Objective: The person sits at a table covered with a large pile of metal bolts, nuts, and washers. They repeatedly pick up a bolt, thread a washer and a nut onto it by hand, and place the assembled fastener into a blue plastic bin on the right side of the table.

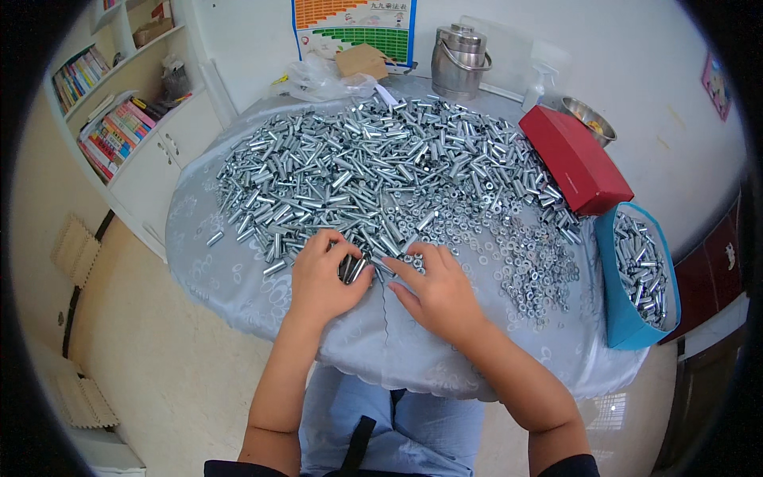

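A broad heap of shiny metal sleeves and bolts (318, 159) covers the far and middle part of the table. At the heap's near edge my left hand (326, 278) is curled around several short metal sleeves (350, 269), held between its fingers and thumb. Just to the right is my right hand (441, 294), thumb and index finger apart, its fingertips at the edge of the heap and nothing visible between them. Loose nuts and flat washers (532, 274) lie spread to the right of that hand. A dark thin line (385, 310) runs down the cloth between both hands.
A blue fabric bin (628, 318) full of metal sleeves stands at the right edge, beside a red box (576, 159). Behind are a steel pot (459, 63), a steel bowl (592, 118), a spray bottle (536, 89) and a plastic bag (322, 79). A grey patterned cloth (230, 278) covers the table.
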Action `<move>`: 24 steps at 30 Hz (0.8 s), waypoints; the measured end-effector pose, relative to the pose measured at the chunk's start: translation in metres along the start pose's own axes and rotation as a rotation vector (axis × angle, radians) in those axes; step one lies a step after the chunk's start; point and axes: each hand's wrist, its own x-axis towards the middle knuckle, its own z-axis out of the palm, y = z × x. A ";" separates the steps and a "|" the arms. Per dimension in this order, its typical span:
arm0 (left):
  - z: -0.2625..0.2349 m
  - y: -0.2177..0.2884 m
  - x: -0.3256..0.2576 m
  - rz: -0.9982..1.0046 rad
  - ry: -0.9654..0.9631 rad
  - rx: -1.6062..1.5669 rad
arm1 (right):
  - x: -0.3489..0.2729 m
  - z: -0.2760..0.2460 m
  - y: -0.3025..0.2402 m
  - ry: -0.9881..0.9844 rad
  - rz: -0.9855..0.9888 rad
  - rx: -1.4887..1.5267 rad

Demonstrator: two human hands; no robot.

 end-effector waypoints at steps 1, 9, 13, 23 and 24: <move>0.000 0.002 0.000 -0.004 -0.007 0.003 | 0.000 0.001 0.001 0.003 -0.011 -0.009; -0.003 0.002 -0.002 0.033 -0.014 0.084 | -0.006 0.012 0.006 -0.097 -0.122 -0.031; -0.003 -0.003 -0.005 0.003 -0.006 0.006 | -0.009 0.015 0.003 -0.150 -0.136 -0.071; 0.005 -0.021 -0.007 -0.286 0.170 -0.368 | -0.007 0.012 -0.002 -0.224 -0.157 -0.053; 0.004 -0.022 -0.007 -0.279 0.212 -0.321 | -0.005 0.013 -0.002 -0.219 -0.175 -0.061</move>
